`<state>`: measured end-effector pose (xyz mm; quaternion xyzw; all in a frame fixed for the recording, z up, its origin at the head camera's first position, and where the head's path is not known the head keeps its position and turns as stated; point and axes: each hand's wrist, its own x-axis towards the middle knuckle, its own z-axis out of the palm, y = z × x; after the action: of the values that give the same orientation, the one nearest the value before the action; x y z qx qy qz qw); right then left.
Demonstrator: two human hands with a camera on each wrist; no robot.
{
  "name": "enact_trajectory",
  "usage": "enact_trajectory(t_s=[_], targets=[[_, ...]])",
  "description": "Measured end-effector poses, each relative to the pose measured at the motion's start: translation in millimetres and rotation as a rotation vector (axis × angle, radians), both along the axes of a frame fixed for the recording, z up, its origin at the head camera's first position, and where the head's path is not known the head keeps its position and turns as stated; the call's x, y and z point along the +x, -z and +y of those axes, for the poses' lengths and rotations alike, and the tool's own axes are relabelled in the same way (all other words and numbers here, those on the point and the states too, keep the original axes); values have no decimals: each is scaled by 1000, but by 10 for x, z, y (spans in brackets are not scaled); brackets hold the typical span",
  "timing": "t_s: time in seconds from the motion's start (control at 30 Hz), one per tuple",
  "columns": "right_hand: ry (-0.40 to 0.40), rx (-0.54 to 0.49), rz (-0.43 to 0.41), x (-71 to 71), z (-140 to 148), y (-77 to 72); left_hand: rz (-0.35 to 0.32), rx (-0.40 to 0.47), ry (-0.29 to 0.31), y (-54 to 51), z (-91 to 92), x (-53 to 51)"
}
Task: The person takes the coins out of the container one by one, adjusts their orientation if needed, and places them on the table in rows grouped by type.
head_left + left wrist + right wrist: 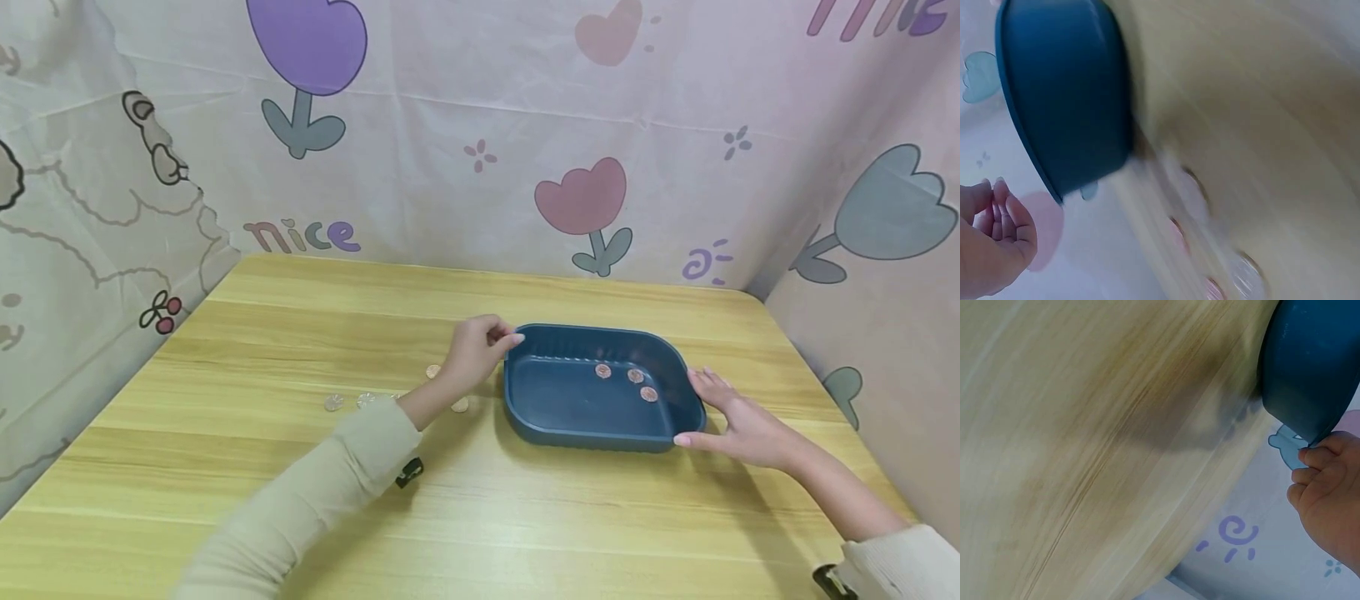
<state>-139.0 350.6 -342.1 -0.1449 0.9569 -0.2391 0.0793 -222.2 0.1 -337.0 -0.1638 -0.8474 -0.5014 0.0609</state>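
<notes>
We are gripping the blue tray at its right end with our right hand, thumb spread from fingers; our left hand is curling at the far-left corner, whether holding we cannot tell; three coins are lying inside; loose coins are lying leftward on the table.

I see the basin over the counter's right half; whether its base touches, I can't tell. Inside, toward the right rear, lie three coins. The left fingers are at its left rear corner, the right fingers at its right end. Left of it, loose coins lie beyond the left sleeve. Cloth hangs behind the counter and along both sides.
</notes>
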Motion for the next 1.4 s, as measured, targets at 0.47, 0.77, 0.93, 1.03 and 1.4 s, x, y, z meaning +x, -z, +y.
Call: enact_trajectory(t_s=[0.47,0.77,0.93,1.03,1.4], targets=[[-4,-3,1,-11,-6,0,-13,7,67,29,719,-2],[1,-3,4,-11,-16,11,-164,-43,-1,125,1144,-102],[-3,-10,11,-9,-16,26,-282,-126,-3,132,1350,-127],[0,-12,13,-9,-16,22,-301,-233,10,158,1451,-139],[-3,-6,16,-10,11,26,-298,-569,2,282,1601,-161]])
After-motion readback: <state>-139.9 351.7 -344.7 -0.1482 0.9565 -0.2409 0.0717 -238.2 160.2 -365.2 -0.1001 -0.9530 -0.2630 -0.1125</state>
